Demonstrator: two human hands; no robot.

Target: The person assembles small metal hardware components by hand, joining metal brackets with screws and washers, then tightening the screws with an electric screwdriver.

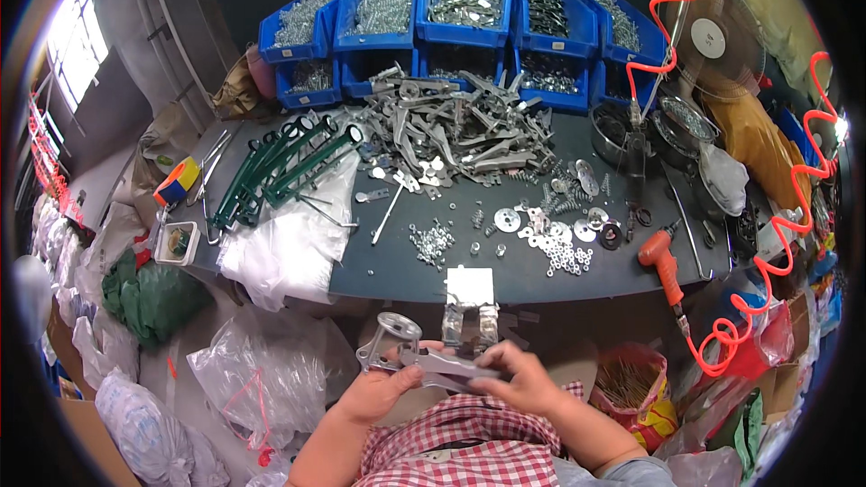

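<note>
A grey metal handle piece with a round, flanged ring at its left end is held between my hands, in front of the table's near edge. My left hand wraps around it just below the ring. At the other end, my right hand has its fingers closed on the narrow tip. Just beyond my hands, a metal fixture with a pale square plate sticks out from the table edge. Small pins and white washers lie in piles behind it.
Blue bins of hardware line the back, behind a heap of grey metal handles. Green metal frames lie left on plastic bags. A red air tool with a coiled hose sits right, near a fan.
</note>
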